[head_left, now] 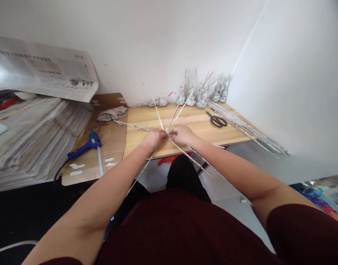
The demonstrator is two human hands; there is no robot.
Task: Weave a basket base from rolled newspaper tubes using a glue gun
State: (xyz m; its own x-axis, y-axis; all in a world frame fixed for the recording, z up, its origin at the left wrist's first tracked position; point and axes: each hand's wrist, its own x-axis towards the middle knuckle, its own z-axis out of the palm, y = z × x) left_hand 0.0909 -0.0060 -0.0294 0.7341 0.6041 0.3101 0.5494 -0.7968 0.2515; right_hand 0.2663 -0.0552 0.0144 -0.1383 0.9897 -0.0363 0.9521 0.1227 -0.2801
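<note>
My left hand (pixel 154 139) and my right hand (pixel 181 135) meet over the front part of a wooden board. Between them is the centre of a star of thin rolled newspaper sticks (pixel 185 151), which fan out in several directions. Fingers of both hands are closed on the crossing point, pinching the sticks there. One stick points left toward a crumpled glove, some rise toward the wall, and others hang past the board's front edge toward my lap. My fingertips hide the exact crossing.
Several woven paper figures (pixel 191 97) stand along the wall. Black scissors (pixel 217 119) lie right of my hands, beside a bundle of paper sticks (pixel 248 129). A blue glue gun (pixel 87 145) rests on cardboard (pixel 113 141) at left, near stacked newspapers (pixel 38 140) and the glove (pixel 111 114).
</note>
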